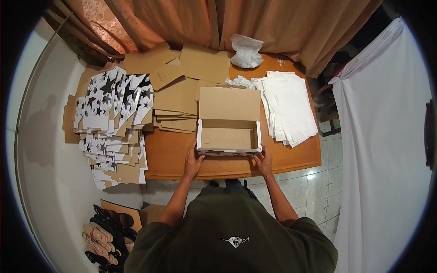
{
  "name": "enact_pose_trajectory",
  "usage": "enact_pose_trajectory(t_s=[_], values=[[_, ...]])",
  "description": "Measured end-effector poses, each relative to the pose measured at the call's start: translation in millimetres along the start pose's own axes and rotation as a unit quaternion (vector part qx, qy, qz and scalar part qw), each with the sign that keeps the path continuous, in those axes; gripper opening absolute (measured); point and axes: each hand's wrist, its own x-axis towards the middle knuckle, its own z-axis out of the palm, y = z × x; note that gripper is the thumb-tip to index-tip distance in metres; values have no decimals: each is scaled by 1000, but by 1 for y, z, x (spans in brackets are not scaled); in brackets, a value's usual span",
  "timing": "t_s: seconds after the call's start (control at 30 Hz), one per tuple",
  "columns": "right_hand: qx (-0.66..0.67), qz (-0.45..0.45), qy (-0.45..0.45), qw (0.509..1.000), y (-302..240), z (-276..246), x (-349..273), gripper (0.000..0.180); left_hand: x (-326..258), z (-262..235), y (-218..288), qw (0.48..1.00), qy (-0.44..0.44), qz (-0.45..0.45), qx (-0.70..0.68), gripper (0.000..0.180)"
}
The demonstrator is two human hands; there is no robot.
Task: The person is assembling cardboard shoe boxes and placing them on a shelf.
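An open cardboard box (229,138) stands near the front edge of the wooden table, its brown lid (230,103) raised at the far side. Its inside is bare brown board, and the outer front shows a dark pattern on white. My left hand (194,162) grips the near left corner, thumb at the front and fingers along the side. At the near right corner my right hand (264,162) holds the box in the same way. Some fingertips are hidden against its sides.
Left of the box lie piles of flat star-printed cardboard (98,116) and plain brown sheets (177,98). White paper (289,109) is stacked on the right, near small white packets (241,82) and a plastic bag (246,52). Shoes (102,236) sit at lower left.
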Motion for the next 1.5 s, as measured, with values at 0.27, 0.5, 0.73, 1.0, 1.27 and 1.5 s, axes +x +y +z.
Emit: enact_pose_trajectory(t_s=[0.27, 0.5, 0.73, 1.0, 1.27, 1.5], values=[[113, 94, -15, 989, -7, -8, 6, 52, 5, -14, -16, 957, 17, -201, -207, 71], [52, 36, -74, 995, -31, 6, 31, 64, 26, -9, 15, 984, -67, -127, -109, 58], [10, -18, -28, 999, -12, 11, 22, 58, 25, -2, 26, 973, -41, -152, -171, 53], [-144, -37, -26, 989, -44, 3, 39, 52, 33, -10, 0, 977, -58, -195, -68, 54], [-215, -128, -176, 952, -121, 39, 88, 33, 46, -18, 5, 901, -101, -393, -150, 79], [-406, -104, -498, 760, -41, 104, 122, 39, 37, -6, 8, 902, -111, -354, -222, 59]])
